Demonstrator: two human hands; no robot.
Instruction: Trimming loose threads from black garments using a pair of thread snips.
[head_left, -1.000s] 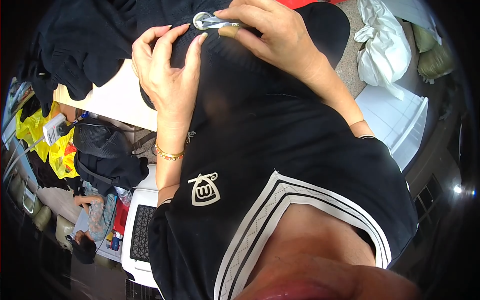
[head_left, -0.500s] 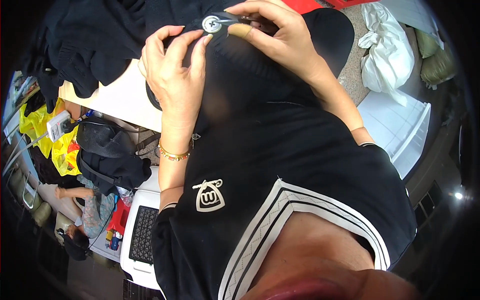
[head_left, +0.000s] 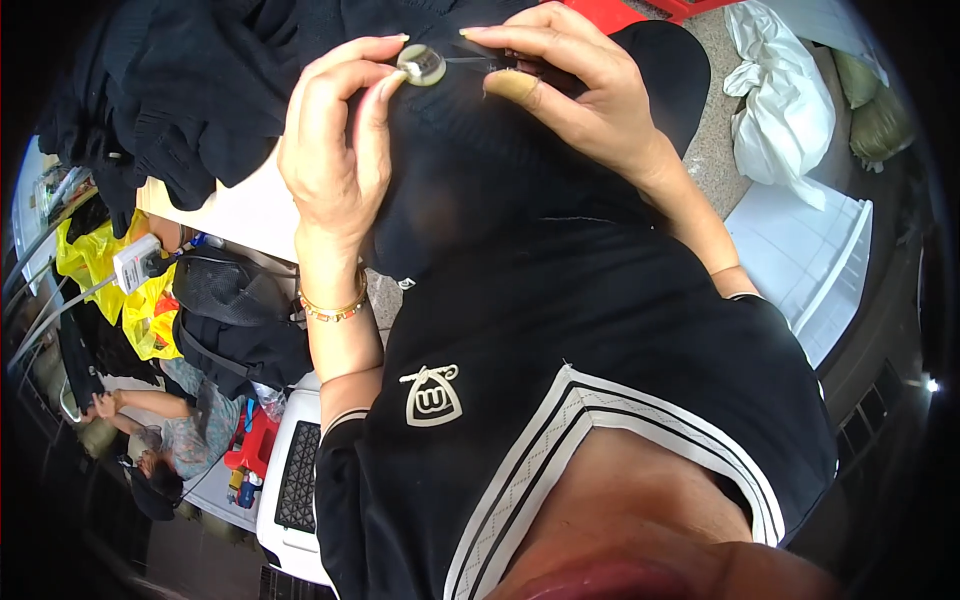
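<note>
Between the thumb and fingers of my left hand is a large round button, pale and glossy at the rim with a darker middle. It is tilted, so I see its edge. My right hand, with a tan covering on the thumb, grips a slim metal tool. Its thin blade points at the button, and its dark rear part is mostly hidden by the fingers, so its kind is unclear. Dark knitted fabric lies beneath both hands.
More dark garments are heaped at the upper left on a pale tabletop. Yellow bags, a power strip and a black bag are at the left. Another person sits beyond. A white sack stands at the right.
The button has turned from showing its flat, cross-marked face to a tilted edge view. The tool's tip has drawn slightly rightward, off the middle of the button. Both hands stay close together.
</note>
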